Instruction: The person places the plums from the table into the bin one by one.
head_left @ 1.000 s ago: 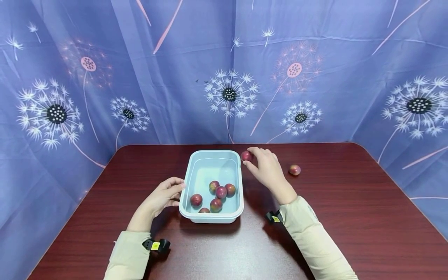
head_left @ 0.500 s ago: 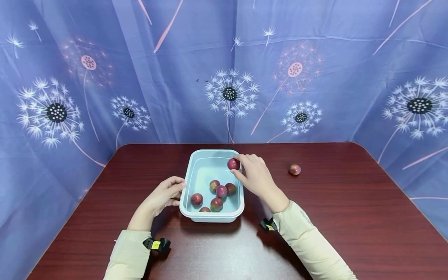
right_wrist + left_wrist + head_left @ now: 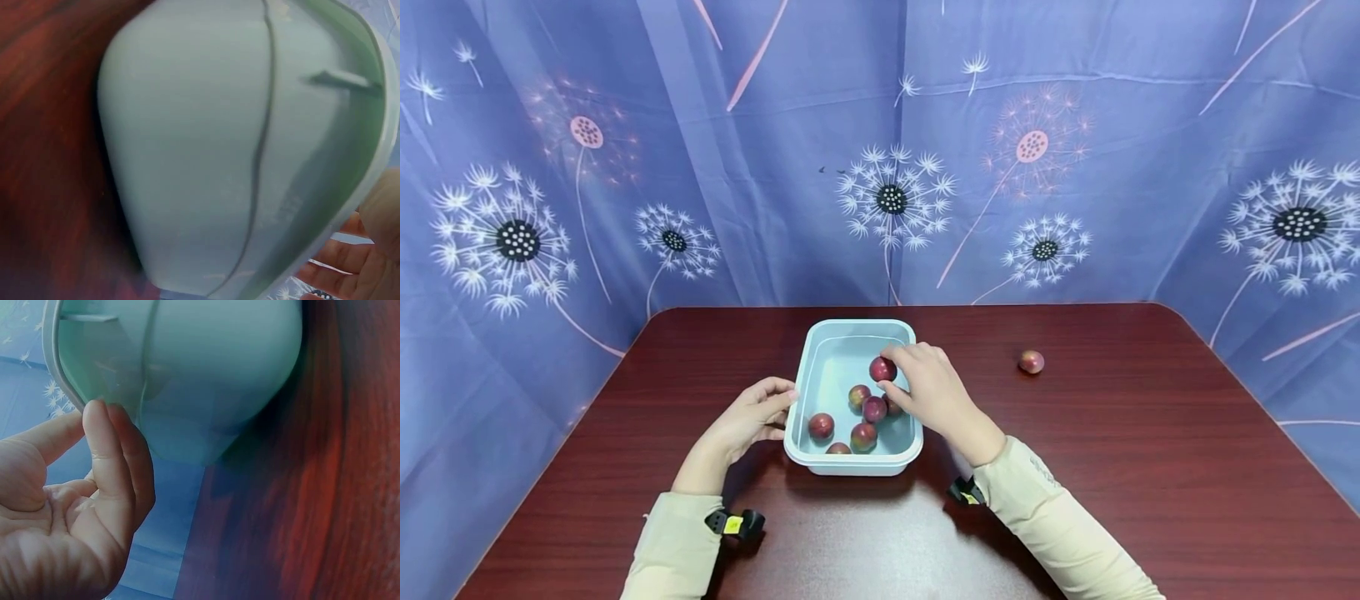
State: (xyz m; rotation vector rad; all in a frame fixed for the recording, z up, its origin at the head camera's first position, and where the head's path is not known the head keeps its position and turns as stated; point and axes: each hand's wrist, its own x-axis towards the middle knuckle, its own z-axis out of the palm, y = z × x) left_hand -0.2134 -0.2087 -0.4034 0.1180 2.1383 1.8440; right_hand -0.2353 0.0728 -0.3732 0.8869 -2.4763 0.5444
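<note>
A pale blue plastic tub (image 3: 853,461) stands on the table with several red-green plums (image 3: 822,427) on its floor. My left hand (image 3: 751,421) pinches the tub's left rim; in the left wrist view thumb and fingertips (image 3: 100,425) meet at that rim. Over the right side of the tub, my right hand (image 3: 931,392) holds a dark red plum (image 3: 882,369) between thumb and fingers, above the others. The right wrist view shows mostly the tub's outer wall (image 3: 187,144), with part of the right hand (image 3: 350,256) beyond the rim; the held plum is hidden there.
One more plum (image 3: 1032,362) lies on the dark red wooden table (image 3: 1112,433) to the right of the tub. A blue dandelion-print curtain (image 3: 790,208) hangs behind the table's far edge.
My right hand has carried the plum from beyond the tub's right rim, leftward and nearer, to inside the tub's outline. My left hand has stayed at the left rim.
</note>
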